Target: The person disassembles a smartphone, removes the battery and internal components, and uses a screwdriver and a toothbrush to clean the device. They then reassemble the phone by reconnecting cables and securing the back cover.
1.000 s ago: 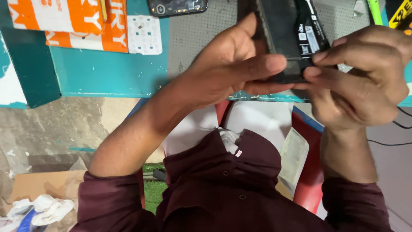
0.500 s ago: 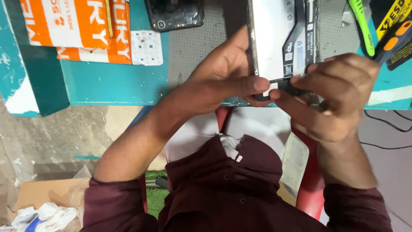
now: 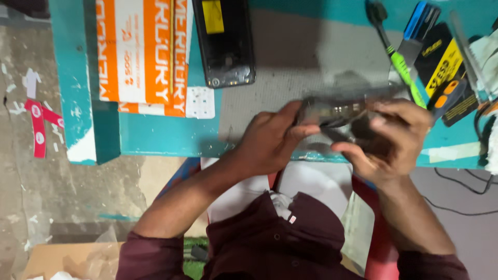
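My left hand (image 3: 270,137) and my right hand (image 3: 389,140) together grip a dark opened phone (image 3: 337,109), held edge-on and blurred, just above the near edge of the grey work mat (image 3: 290,57). The left thumb and fingers clamp its left end. The right hand wraps its right end, and a dark part sits under the fingers; I cannot tell whether that is a small tool. A second phone housing (image 3: 224,41) with a yellow patch lies on the mat beyond the hands.
An orange and white box (image 3: 140,52) lies on the teal table (image 3: 155,140) at the left. A green-handled tool (image 3: 399,62), a blue tool (image 3: 420,26), a yellow and black packet (image 3: 446,57) and an orange-tipped tool (image 3: 446,93) lie at the right. A red chair (image 3: 378,249) is below me.
The phone has turned from facing me to edge-on and has come closer to the table's near edge. Both hands kept hold of it. More of the table shows now.
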